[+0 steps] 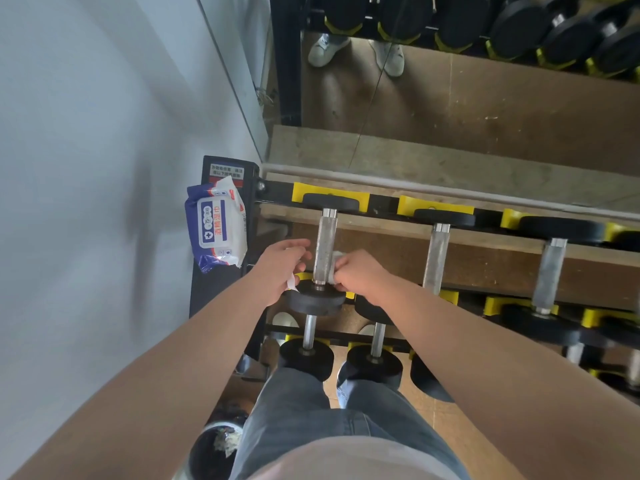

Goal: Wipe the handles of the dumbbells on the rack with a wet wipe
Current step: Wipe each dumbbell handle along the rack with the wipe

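The person stands at the left end of the rack [277, 194], working on the first dumbbell [317, 299] of the upper row. The wet wipe [334, 268] is looped around the near end of its handle [325, 244], just above the front weight. The left hand [280, 268] has its fingers curled and pinches one end of the wipe, a white strip showing under the palm. The right hand [360, 275] is closed around the other end on the far side of the bar.

The task looks barely begun. The wipe sits low on this first handle, so the upper part probably remains to be rubbed. The second handle [437, 258] and third handle [550, 271] in the same row look untouched, though their metal gives no sure sign either way. The lower-row dumbbells [308, 336] and more to the right would also be left.

A pack of wipes [216, 225] rests on the rack's end post beside the wall; whether its flap is open cannot be told. On the floor by the person's leg stands a dark bin [201, 455] with some crumpled pale scraps inside.
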### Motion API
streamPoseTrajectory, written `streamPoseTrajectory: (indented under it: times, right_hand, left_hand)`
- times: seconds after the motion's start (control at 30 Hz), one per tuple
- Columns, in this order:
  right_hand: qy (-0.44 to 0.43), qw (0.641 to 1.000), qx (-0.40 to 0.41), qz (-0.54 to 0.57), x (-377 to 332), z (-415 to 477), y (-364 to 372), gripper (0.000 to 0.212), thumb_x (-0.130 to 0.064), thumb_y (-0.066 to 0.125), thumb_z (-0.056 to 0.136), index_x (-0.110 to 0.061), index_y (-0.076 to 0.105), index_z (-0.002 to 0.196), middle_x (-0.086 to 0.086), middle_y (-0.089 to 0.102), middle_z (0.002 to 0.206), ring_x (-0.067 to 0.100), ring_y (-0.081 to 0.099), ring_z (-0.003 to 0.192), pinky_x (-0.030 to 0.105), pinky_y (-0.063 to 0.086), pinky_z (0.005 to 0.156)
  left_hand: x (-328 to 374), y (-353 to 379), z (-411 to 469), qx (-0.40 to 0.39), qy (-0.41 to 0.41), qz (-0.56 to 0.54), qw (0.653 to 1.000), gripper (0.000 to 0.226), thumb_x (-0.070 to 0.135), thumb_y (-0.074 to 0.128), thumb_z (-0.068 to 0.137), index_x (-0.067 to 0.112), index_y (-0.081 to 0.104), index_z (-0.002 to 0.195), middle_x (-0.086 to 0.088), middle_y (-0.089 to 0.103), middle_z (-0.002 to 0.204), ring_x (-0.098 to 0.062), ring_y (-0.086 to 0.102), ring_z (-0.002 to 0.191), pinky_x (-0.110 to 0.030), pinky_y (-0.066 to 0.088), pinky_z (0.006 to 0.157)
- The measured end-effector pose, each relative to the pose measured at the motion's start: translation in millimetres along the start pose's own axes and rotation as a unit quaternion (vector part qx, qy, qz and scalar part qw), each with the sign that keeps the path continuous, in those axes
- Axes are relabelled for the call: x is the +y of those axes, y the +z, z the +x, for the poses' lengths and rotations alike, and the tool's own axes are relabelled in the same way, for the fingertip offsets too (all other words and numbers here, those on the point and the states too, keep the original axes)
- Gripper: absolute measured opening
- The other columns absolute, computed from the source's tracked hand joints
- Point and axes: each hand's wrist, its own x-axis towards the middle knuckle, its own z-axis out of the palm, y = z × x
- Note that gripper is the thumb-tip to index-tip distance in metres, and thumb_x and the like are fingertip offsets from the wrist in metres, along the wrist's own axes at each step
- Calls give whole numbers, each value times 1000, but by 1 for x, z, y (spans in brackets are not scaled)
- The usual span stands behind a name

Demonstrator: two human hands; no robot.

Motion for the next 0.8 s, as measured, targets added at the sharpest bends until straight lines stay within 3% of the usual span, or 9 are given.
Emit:
streamPoseTrajectory:
  times: [0.13,0.23,0.37,0.43,0.5,0.6,0.7,0.73,0.8]
  right_hand:
    - [13,987,28,160,-12,16,-5,29,11,65,87,-7,70,109,16,70,111,25,73,91,38,63,81]
    - [-37,978,94,183,-19,32,-11,64,15,59,82,-20,61,136,10,69,107,26,73,90,43,63,81]
    - [-27,994,29,103,-14,25,-12,31,14,60,86,-2,72,110,17,69,101,25,72,88,36,64,77]
    - [-21,999,-34,-18,-5,15,-11,20,11,63,85,3,72,101,22,69,99,28,71,91,39,63,82]
    - [-14,997,-54,-47,0,10,-9,15,11,62,85,4,72,94,21,68,97,28,70,92,42,62,86]
    - [12,991,-6,131,-10,18,-11,22,13,60,89,-2,71,102,14,68,99,25,71,93,34,63,80]
    - [4,925,63,374,-28,35,-20,28,11,58,94,-10,70,107,11,70,110,24,71,99,37,62,87]
    - [-7,911,70,406,-33,37,-22,30,12,57,95,-14,70,102,11,71,114,24,70,103,37,62,88]
    - [-25,915,52,399,-36,36,-22,33,13,54,95,-15,69,105,12,70,119,24,68,107,33,61,86]
  left_hand:
    - [1,4,1,-2,-4,1,1000,27,7,49,104,18,68,119,-5,67,94,-14,51,71,-27,40,61]
    - [3,4,0,-5,0,-6,1000,28,3,47,103,16,68,117,-3,65,88,-13,48,65,-27,36,60]
    - [3,1,2,-1,1,-3,1000,28,5,48,102,18,69,116,-4,66,90,-13,50,67,-28,38,60]
    - [1,0,3,4,-3,0,1000,27,5,49,103,19,69,115,-5,67,93,-13,50,68,-28,40,62]
    - [-1,-1,4,8,-10,4,1000,28,7,50,102,19,70,117,-6,67,96,-13,51,70,-27,41,61]
    - [-3,-2,6,1,-20,5,1000,28,8,51,103,19,69,121,-7,67,101,-14,51,72,-25,42,59]
    - [-2,-3,5,-3,-19,1,1000,30,6,50,103,19,68,124,-8,67,102,-14,53,72,-25,45,58]
    - [-1,-4,3,-4,-19,-8,1000,31,5,49,103,19,67,124,-8,66,99,-13,54,71,-25,46,56]
    - [-1,-5,1,1,-22,-42,999,34,4,46,104,22,64,125,-7,61,93,-13,55,69,-23,47,52]
